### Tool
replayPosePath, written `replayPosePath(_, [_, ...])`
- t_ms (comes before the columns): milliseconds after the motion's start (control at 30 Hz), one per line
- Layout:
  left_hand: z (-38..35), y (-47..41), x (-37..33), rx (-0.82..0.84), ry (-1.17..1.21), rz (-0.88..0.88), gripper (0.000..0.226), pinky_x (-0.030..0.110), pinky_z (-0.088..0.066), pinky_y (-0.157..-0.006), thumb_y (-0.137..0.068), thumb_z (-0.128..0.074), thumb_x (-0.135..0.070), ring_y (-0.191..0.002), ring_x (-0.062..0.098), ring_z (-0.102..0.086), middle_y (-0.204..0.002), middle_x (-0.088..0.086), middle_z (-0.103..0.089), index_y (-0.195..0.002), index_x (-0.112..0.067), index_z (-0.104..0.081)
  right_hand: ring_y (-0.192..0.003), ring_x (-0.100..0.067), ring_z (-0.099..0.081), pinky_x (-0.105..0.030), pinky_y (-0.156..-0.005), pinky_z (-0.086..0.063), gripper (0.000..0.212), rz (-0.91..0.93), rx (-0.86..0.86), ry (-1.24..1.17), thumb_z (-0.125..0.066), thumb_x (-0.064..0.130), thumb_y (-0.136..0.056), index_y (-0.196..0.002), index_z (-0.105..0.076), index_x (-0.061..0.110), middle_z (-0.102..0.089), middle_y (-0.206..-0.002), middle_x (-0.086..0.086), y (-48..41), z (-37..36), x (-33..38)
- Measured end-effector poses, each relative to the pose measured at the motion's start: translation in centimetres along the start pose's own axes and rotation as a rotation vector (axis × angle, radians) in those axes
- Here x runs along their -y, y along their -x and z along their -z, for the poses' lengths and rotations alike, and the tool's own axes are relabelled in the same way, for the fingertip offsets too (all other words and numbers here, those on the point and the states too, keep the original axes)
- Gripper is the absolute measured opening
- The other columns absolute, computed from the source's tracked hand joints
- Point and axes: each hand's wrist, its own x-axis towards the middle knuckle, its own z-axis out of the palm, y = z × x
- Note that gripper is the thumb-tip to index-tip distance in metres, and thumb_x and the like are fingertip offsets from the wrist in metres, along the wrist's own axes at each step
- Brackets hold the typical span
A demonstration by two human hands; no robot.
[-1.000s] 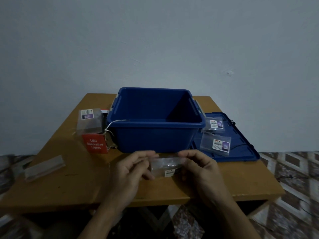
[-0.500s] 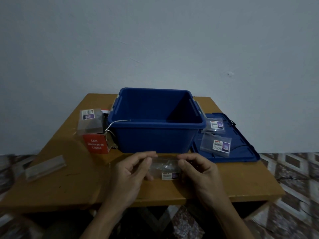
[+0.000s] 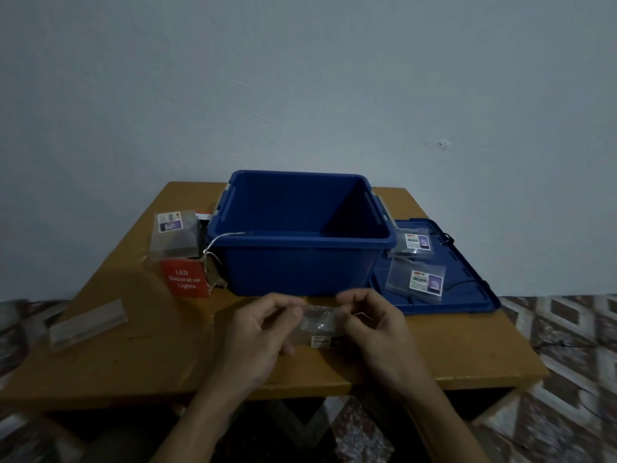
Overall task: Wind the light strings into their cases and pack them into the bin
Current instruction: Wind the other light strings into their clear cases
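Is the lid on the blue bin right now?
No, the lid lies flat on the table beside the open bin.

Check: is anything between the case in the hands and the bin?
Nothing visible does. Left hand and right hand hold the clear case just before the open bin; only its front wall rises between. Its lid lies aside.

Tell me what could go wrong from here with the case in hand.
The left hand and right hand only pinch the clear case at its ends; it may slip.
A wire drapes over the rim of the blue bin toward the red box; packing could snag it.
Two cases lie on the lid; lifting it would likely spill them.
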Motion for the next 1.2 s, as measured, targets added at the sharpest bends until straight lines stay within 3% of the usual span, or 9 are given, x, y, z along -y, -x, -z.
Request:
replayPosePath(100, [0.0, -0.4, -0.4, 0.009, -0.014, 0.049, 0.011, 0.012, -0.044, -0.052, -0.094, -0.064, -0.021, -0.054, 0.008, -0.057, -0.07, -0.005, -0.068, -0.092, -0.021, -0.075, -0.079, -0.017, -0.066, -0.028, -0.069, -0.055, 0.01, -0.024, -0.005, 0.068, -0.063, 0.014, -0.095, -0.095, -0.071, 0.02, -0.071, -0.093, -0.006, -0.2, 0.0, 0.3])
replayPosePath(233, [0.0, -0.4, -0.8, 0.056, -0.003, 0.052, 0.014, 0.013, -0.045, -0.052, -0.09, -0.066, -0.033, -0.054, 0.006, -0.057, -0.069, -0.009, -0.069, -0.095, -0.025, -0.077, -0.077, -0.017, -0.066, -0.033, -0.069, -0.054, 0.012, -0.042, -0.003, 0.021, -0.065, 0.016, -0.095, -0.09, -0.074, 0.021, -0.073, -0.088, -0.005, -0.2, 0.0, 0.1])
replayPosePath(467, [-0.1, -0.6, -0.4, 0.015, -0.02, 0.054, 0.014, 0.015, -0.045, -0.053, -0.091, -0.068, -0.027, -0.052, 0.004, -0.053, -0.061, -0.011, -0.065, -0.082, -0.025, -0.078, -0.065, -0.013, -0.062, -0.027, -0.061, -0.05, 0.016, -0.072, -0.051, -0.038, -0.063, 0.005, -0.093, -0.085, -0.075, 0.012, -0.07, -0.074, 0.0, -0.5, -0.2, 0.0])
replayPosePath(567, [-0.1, -0.4, -0.4, 0.009, -0.012, 0.041, 0.015, 0.014, -0.045, -0.055, -0.093, -0.065, -0.029, -0.053, 0.005, -0.056, -0.059, -0.011, -0.064, -0.088, -0.026, -0.079, -0.061, -0.019, -0.057, -0.033, -0.061, -0.049, 0.012, -0.075, -0.061, -0.076, -0.063, 0.006, -0.093, -0.087, -0.073, 0.009, -0.064, -0.063, 0.001, -0.5, -0.2, -0.3])
replayPosePath(767, [0.3, -0.4, -0.1, -0.014, -0.047, 0.061, 0.016, 0.02, -0.047, -0.066, -0.096, -0.06, -0.03, -0.067, 0.008, -0.066, -0.07, 0.005, -0.07, -0.102, -0.034, -0.074, -0.059, -0.02, -0.057, -0.034, -0.062, -0.05, 0.01, -0.064, -0.116, -0.163, -0.063, 0.006, -0.094, -0.085, -0.068, 0.004, -0.062, -0.062, 0.0, -0.4, -0.3, -0.5])
replayPosePath(833, [-0.1, -0.5, 0.2, -0.064, -0.064, 0.04, 0.014, 0.014, -0.048, -0.062, -0.096, -0.063, -0.029, -0.065, 0.005, -0.065, -0.079, 0.005, -0.07, -0.105, -0.031, -0.072, -0.062, -0.019, -0.058, -0.035, -0.064, -0.052, 0.01, -0.053, -0.162, -0.141, -0.065, 0.009, -0.093, -0.085, -0.07, 0.007, -0.063, -0.064, 0.0, -0.5, -0.6, -0.4])
replayPosePath(933, [-0.5, -0.9, 0.4, -0.163, -0.057, 0.058, 0.012, 0.02, -0.049, -0.06, -0.093, -0.067, -0.031, -0.062, 0.005, -0.066, -0.091, 0.008, -0.067, -0.102, -0.023, -0.065, -0.069, -0.017, -0.06, -0.037, -0.07, -0.055, 0.01, -0.047, -0.228, -0.084, -0.069, 0.018, -0.092, -0.086, -0.071, 0.011, -0.066, -0.071, -0.002, -0.7, -1.1, -0.2])
replayPosePath(1100, [-1.4, -1.5, -0.1, -0.165, -0.167, 0.116, 0.032, 0.02, -0.045, -0.054, -0.096, -0.059, -0.04, -0.051, 0.001, -0.058, -0.07, 0.006, -0.063, -0.085, -0.011, -0.059, -0.081, -0.027, -0.068, -0.046, -0.078, -0.06, 0.017, -0.073, -0.331, -0.01, -0.067, 0.03, -0.094, -0.086, -0.067, 0.015, -0.07, -0.079, -0.006, -1.7, -1.4, 0.0])
replayPosePath(1200, [-1.9, -1.7, -0.8, -0.169, -0.192, 0.153, 0.039, 0.026, -0.041, -0.057, -0.098, -0.053, -0.046, -0.055, 0.008, -0.059, -0.066, 0.006, -0.062, -0.083, -0.011, -0.061, -0.079, -0.027, -0.069, -0.052, -0.079, -0.059, 0.024, -0.082, -0.387, 0.033, -0.068, 0.039, -0.092, -0.082, -0.066, 0.017, -0.071, -0.076, -0.005, -2.1, -1.6, -0.1])
